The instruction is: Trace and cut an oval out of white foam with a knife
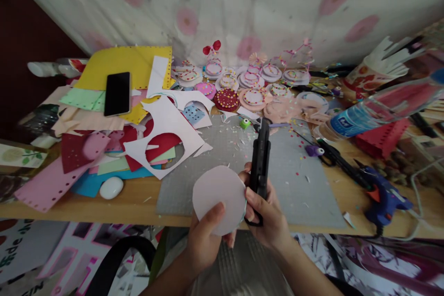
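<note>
My left hand (207, 236) grips a round white paper disc (217, 194), its thumb lying flat across the face. A thin light-blue edge shows along the disc's right side. My right hand (268, 212) is wrapped round black scissors (260, 159), which point away from me with a handle loop low by the palm. The right thumb and fingers come up to the disc's right edge. Both hands are over the front edge of a grey cutting mat (298, 189). Beyond the scissors' tip lies a small green figure with an eye (245, 123).
Paper scraps (189, 138) and a phone (118, 94) lie left, near a white oval object (111, 188). Several small decorated paper cakes (226, 99) line the back. On the right are a water bottle (373, 111), another black-handled tool (335, 155) and a blue glue gun (385, 199).
</note>
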The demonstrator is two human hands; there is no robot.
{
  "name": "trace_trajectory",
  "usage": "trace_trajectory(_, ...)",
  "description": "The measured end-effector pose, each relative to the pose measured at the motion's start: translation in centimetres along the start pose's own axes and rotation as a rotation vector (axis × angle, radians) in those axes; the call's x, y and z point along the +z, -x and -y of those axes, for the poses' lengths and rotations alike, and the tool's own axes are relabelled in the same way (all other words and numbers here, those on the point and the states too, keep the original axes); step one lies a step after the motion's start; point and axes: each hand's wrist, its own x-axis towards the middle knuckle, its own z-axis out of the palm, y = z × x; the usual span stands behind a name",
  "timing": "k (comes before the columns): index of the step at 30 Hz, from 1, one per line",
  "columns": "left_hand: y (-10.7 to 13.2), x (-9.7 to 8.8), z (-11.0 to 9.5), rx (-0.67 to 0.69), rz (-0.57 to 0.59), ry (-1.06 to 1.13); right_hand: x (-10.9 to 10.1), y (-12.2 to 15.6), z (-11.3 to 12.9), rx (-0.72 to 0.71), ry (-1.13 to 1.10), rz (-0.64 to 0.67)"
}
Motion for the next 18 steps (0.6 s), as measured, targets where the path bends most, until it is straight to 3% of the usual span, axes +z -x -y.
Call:
trace_trajectory(3, -0.5, 0.5, -0.4, -0.080, 0.013, 0.064, -0.5, -0.6, -0.1, -0.029, 0.095, -0.039)
trace_trajectory(5, -0.8, 0.6, -0.8, -0.061, -0.042, 0.101, -1.6, -0.6, 0.3, -0.123, 0.280, -0.019)
trace_trajectory(10, -1.2, 0.6, -2.0, 0.090, -0.329, 0.099, -5.7, 1.0, 2.1, -0.479, 1.178, 0.214)
trace_trajectory(12, -1.3, 0.5, -2.3, 0.093, -0.431, 0.110, -6.6, 1.8, 2.6, -0.612, 1.407, 0.288)
trace_trajectory(16, -1.3, 0.0, -2.0, 0.126, -0.577, 0.059, -6.7, 2.8, 3.1, -0.737, 1.584, 0.325)
trace_trajectory(18, -1.2, -0.5, -1.6, 0.171, -0.566, -0.013, -6.4, 3.0, 3.1, -0.741, 1.619, 0.358)
